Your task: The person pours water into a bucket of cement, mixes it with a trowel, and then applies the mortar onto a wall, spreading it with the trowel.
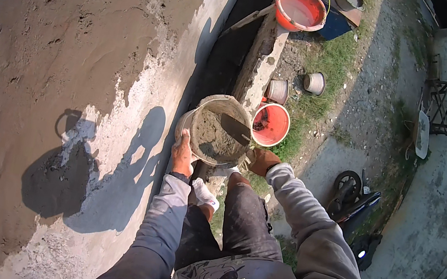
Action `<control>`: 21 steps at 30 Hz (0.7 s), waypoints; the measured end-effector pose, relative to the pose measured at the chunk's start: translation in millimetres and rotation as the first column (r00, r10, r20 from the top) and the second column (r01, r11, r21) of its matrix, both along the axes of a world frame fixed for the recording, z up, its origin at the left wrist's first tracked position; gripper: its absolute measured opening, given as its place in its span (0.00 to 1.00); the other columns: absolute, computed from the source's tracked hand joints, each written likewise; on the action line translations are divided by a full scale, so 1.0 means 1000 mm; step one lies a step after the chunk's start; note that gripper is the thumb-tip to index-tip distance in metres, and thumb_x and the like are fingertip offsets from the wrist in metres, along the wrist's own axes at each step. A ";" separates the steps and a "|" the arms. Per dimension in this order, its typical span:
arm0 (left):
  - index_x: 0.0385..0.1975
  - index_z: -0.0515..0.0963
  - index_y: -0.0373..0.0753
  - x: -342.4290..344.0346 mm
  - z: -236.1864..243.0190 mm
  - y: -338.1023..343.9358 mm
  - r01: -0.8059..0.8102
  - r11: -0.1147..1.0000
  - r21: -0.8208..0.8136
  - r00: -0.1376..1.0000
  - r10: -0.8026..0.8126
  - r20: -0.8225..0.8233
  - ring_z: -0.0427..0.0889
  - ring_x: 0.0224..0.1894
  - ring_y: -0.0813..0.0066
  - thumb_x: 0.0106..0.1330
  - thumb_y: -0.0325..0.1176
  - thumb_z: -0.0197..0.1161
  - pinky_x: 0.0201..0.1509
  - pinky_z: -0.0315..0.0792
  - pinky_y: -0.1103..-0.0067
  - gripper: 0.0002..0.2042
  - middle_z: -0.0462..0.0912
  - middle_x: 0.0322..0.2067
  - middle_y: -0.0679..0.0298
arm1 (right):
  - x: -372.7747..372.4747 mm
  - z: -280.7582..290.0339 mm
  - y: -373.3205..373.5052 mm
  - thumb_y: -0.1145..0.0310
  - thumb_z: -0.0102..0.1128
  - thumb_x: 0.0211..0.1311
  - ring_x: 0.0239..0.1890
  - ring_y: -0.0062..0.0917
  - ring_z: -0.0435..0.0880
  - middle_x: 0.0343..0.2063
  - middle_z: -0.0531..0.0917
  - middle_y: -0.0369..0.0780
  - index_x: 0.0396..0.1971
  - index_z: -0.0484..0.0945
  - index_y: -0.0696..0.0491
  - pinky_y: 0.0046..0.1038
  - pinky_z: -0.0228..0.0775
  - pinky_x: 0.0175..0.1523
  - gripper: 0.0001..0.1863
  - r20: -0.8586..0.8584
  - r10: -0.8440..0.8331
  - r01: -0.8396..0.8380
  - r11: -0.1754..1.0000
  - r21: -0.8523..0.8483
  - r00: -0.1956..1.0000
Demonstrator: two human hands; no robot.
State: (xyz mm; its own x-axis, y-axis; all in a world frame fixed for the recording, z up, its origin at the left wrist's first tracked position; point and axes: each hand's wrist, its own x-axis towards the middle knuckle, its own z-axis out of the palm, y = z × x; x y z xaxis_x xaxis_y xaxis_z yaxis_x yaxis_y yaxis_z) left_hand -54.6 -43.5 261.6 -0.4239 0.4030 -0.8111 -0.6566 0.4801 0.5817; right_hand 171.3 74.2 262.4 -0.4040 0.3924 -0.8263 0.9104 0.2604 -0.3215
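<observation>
Grey round bucket (186, 121), stained, lumpy mortar (212, 131) inside

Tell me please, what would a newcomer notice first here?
Probably the grey bucket of mortar at the centre, with the left hand on its side and the right hand at its lower right. Next, the orange bucket at the top and the dark shadow on the wall at left.
</observation>
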 end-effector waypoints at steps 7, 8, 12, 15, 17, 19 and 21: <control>0.58 0.64 0.38 -0.018 0.082 -0.010 -0.041 0.998 0.042 0.997 0.044 -0.070 0.75 0.50 0.65 0.61 0.61 0.51 0.50 0.68 0.63 0.34 0.73 0.50 0.58 | -0.005 0.110 0.026 0.57 0.57 0.46 0.39 0.40 0.81 0.33 0.82 0.48 0.36 0.78 0.54 0.38 0.71 0.45 0.19 -0.118 0.130 -0.119 0.988 0.094 0.984; 0.58 0.64 0.39 -0.025 0.087 -0.010 -0.048 0.997 0.063 0.997 0.052 -0.062 0.76 0.48 0.66 0.61 0.60 0.52 0.49 0.68 0.63 0.34 0.75 0.49 0.59 | -0.012 0.115 0.028 0.56 0.59 0.46 0.37 0.40 0.81 0.31 0.82 0.47 0.36 0.77 0.55 0.37 0.71 0.43 0.20 -0.153 0.145 -0.124 0.982 0.142 0.977; 0.55 0.68 0.40 -0.026 0.108 0.019 -0.036 0.978 0.206 0.999 0.031 0.027 0.79 0.40 0.73 0.62 0.55 0.54 0.37 0.74 0.76 0.28 0.78 0.42 0.61 | -0.046 0.075 0.054 0.57 0.58 0.47 0.39 0.40 0.81 0.32 0.82 0.47 0.37 0.78 0.53 0.38 0.71 0.46 0.19 -0.081 0.269 -0.251 0.951 0.182 0.960; 0.53 0.69 0.39 -0.025 0.081 0.038 -0.094 0.984 0.152 0.995 0.096 -0.001 0.79 0.37 0.74 0.63 0.54 0.52 0.37 0.76 0.74 0.27 0.78 0.39 0.63 | -0.072 0.021 0.093 0.57 0.57 0.47 0.42 0.40 0.80 0.36 0.81 0.49 0.43 0.77 0.51 0.39 0.70 0.48 0.22 -0.127 0.240 -0.206 0.950 0.235 0.962; 0.55 0.66 0.35 -0.028 0.074 0.055 -0.162 0.976 0.146 0.986 0.155 0.055 0.80 0.41 0.70 0.64 0.54 0.51 0.41 0.76 0.72 0.29 0.78 0.43 0.59 | -0.075 0.015 0.117 0.56 0.56 0.49 0.45 0.41 0.78 0.41 0.79 0.49 0.49 0.74 0.49 0.38 0.70 0.50 0.25 -0.069 0.369 -0.360 0.926 0.113 0.927; 0.55 0.65 0.33 -0.038 0.060 0.068 -0.206 0.966 0.156 0.977 0.195 0.084 0.79 0.43 0.68 0.65 0.54 0.50 0.43 0.76 0.71 0.30 0.77 0.45 0.57 | -0.063 -0.005 0.140 0.51 0.56 0.51 0.48 0.42 0.76 0.45 0.78 0.48 0.52 0.71 0.52 0.36 0.67 0.55 0.30 -0.196 0.145 -0.144 0.989 0.017 0.970; 0.56 0.65 0.33 -0.041 0.043 0.092 -0.187 0.979 0.080 0.979 0.179 0.094 0.79 0.43 0.66 0.65 0.55 0.49 0.45 0.75 0.72 0.31 0.76 0.46 0.55 | -0.054 -0.024 0.176 0.50 0.56 0.53 0.47 0.42 0.76 0.43 0.79 0.47 0.50 0.72 0.55 0.36 0.66 0.55 0.29 -0.295 0.010 0.035 0.989 0.144 0.955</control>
State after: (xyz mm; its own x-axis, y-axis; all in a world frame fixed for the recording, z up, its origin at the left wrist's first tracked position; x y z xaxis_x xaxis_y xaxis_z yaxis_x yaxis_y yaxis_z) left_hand -95.5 48.2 304.5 -0.4275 0.3967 -0.8123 -0.7779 0.2962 0.5541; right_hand 117.6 249.9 238.8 -0.6146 0.5066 -0.6047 0.7847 0.3138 -0.5346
